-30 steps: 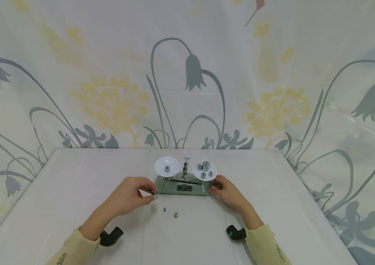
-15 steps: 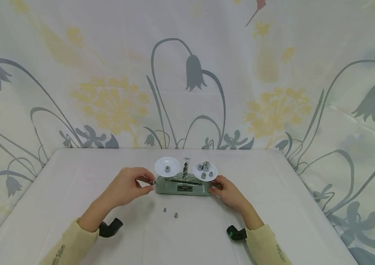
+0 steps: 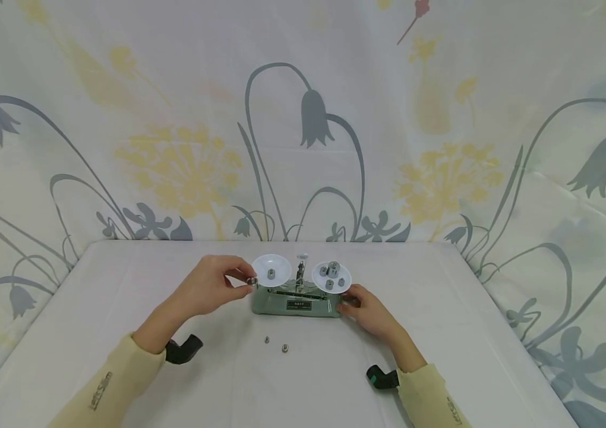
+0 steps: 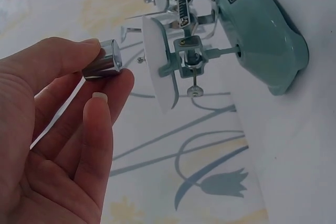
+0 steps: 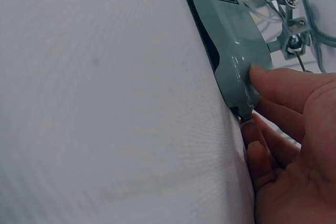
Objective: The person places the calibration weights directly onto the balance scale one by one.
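A green balance scale (image 3: 296, 306) stands at the far middle of the table. Between thumb and fingertips my left hand (image 3: 209, 285) pinches a shiny metal weight (image 4: 105, 60), held up at the left edge of the left white pan (image 3: 280, 264). One weight (image 3: 271, 274) sits in that pan. Several more weights (image 3: 333, 268) stand in the right pan (image 3: 316, 279). My right hand (image 3: 368, 309) grips the right end of the scale's base, thumb on its near side and fingers round behind, as the right wrist view shows.
Two small weights, a tiny one (image 3: 267, 340) and a larger one (image 3: 284, 348), lie on the white table (image 3: 324, 380) in front of the scale. Black wrist mounts (image 3: 184, 349) project from both sleeves. A flower-patterned curtain (image 3: 196, 119) hangs behind.
My left hand has risen and moved away from me with the weight, from beside the base up to the left pan's edge. The right hand has stayed on the base.
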Motion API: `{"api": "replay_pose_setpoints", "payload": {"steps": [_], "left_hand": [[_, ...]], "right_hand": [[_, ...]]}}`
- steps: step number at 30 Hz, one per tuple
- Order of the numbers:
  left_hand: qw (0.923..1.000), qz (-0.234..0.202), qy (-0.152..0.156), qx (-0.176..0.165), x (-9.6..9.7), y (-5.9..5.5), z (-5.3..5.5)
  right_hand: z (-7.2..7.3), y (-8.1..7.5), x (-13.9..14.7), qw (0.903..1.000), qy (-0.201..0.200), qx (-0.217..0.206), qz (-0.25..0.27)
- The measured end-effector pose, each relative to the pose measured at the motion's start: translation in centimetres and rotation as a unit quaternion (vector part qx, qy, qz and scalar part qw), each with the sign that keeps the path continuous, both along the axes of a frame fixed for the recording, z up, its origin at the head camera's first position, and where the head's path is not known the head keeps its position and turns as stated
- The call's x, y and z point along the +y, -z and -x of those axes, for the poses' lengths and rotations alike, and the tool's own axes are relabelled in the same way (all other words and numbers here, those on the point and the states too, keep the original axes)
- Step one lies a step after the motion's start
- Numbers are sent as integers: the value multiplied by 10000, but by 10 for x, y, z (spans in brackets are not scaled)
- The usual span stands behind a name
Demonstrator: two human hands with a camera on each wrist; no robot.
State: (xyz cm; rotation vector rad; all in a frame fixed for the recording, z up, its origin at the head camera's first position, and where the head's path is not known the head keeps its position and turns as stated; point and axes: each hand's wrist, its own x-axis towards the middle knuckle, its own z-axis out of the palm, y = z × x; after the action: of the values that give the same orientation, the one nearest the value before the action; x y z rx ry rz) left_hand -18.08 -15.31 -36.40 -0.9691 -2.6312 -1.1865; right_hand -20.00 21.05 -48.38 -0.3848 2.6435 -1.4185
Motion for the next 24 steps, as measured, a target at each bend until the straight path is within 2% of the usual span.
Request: {"api": "replay_pose_setpoints", "payload": {"steps": [13, 19, 24], "left_hand": [[9992, 293, 71, -251, 12, -10, 19], [9972, 611, 175, -400, 19, -11, 27], [9952, 873, 230, -376, 21, -11, 32]], "right_hand": [[0, 1, 1, 10000, 39, 21, -34], [0, 2, 1, 10000, 7, 30, -1], [0, 1, 0, 10000, -19, 34, -8]]}}
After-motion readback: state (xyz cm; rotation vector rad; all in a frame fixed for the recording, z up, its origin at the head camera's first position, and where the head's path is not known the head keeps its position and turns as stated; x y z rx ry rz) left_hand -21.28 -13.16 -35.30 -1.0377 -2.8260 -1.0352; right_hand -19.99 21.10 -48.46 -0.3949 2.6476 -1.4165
